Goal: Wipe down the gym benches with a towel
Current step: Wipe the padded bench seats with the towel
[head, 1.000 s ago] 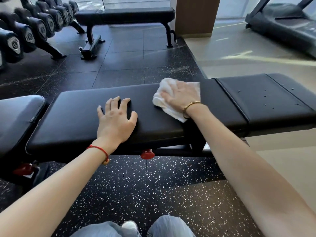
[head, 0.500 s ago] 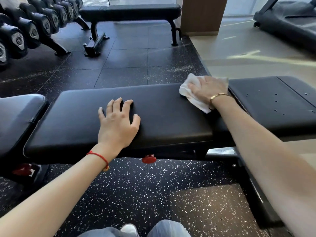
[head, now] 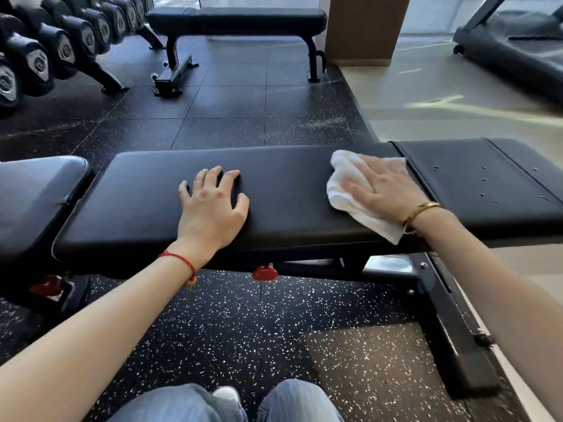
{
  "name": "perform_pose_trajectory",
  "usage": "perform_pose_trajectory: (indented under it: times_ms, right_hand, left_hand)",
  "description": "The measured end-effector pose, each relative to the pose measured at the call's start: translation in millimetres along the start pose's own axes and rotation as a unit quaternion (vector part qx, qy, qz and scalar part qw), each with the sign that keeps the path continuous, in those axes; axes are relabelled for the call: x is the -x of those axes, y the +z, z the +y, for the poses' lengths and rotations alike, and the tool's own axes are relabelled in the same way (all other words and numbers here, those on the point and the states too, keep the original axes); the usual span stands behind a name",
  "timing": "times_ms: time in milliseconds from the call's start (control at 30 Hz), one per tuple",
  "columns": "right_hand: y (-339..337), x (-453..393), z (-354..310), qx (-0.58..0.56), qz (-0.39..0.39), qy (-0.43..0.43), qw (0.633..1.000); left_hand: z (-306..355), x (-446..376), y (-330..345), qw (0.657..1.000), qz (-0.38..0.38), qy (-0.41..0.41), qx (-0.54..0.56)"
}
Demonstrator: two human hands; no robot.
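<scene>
Several rubber-ended dumbbells (head: 36, 60) sit racked at the upper left of the frame, their hexagonal faces badged in grey. Below them, at the left edge, a rounded padded seat (head: 33, 196) shows a smooth greyish sheen. Across the middle runs the near bench (head: 146, 196), a long slab of glossy black vinyl with rounded corners. The left hand (head: 210, 208) lies palm-down on it, fingers straight and slightly spread, a red cord bracelet (head: 179, 260) on the wrist. A red knob (head: 264, 272) hangs under the pad, above speckled black rubber flooring (head: 243, 330). Right of centre, the white towel (head: 350, 199), soft and crumpled terry, lies on the pad near the seam; the right hand (head: 384, 187) presses it flat, fingers extended close together. A gold bangle (head: 419, 213) circles that wrist. At upper centre stands a second flat bench (head: 240, 18); a treadmill (head: 518, 41) fills the upper right.
</scene>
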State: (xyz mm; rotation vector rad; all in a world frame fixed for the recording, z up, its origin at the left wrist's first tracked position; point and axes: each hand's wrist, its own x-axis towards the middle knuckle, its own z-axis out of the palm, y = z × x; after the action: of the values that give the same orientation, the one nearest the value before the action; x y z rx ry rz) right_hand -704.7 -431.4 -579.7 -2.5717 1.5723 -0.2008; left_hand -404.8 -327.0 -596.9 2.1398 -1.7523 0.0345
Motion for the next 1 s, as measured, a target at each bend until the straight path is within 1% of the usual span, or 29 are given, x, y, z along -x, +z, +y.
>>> perform_pose_trajectory:
  times_ms: [67,100,133,200,233,267,367,500,600,667,733,833,900,1000]
  right_hand:
    - [0,2,-2,0.001,0.012,0.020,1.000]
    - [0,9,-10,0.006,0.022,0.007,1.000]
    - [2,20,-20,0.012,0.033,-0.023,0.999]
    - [11,51,-44,0.028,0.059,-0.109,0.992]
    - [19,67,-56,0.048,0.080,-0.141,0.986]
    - [29,78,-68,0.073,0.101,-0.153,0.980]
    - [55,83,-98,0.108,0.142,-0.140,0.974]
    - [67,75,-119,0.114,0.173,-0.144,0.968]
    - [65,87,-86,0.127,0.180,-0.140,0.965]
    - [55,98,-48,0.124,0.193,-0.095,0.969]
    - [42,109,-19,0.112,0.189,-0.042,0.975]
    - [36,109,-17,0.107,0.180,0.000,0.978]
    - [38,101,-37,0.103,0.179,-0.007,0.978]
    - [49,83,-81,0.105,0.180,-0.067,0.976]
  left_hand:
    - [0,0,0,1.000,0.000,-0.001,0.003]
    - [1,0,1,1.000,-0.001,-0.002,0.005]
    - [1,0,1,1.000,-0.001,-0.003,0.007]
    - [3,0,1,1.000,-0.002,-0.008,0.010]
    - [4,0,1,1.000,-0.003,-0.011,0.011]
    - [5,0,1,1.000,-0.004,-0.013,0.010]
    - [7,0,1,1.000,-0.012,-0.015,0.011]
    - [5,1,1,1.000,-0.011,-0.012,0.018]
    - [1,1,-1,1.000,-0.014,-0.008,0.016]
    - [2,1,-1,1.000,-0.015,-0.009,0.014]
    - [5,1,0,1.000,-0.014,-0.013,0.013]
    - [8,0,1,1.000,-0.015,-0.015,0.011]
    - [8,0,1,1.000,-0.011,-0.013,0.014]
    - [8,0,1,1.000,-0.006,-0.011,0.019]
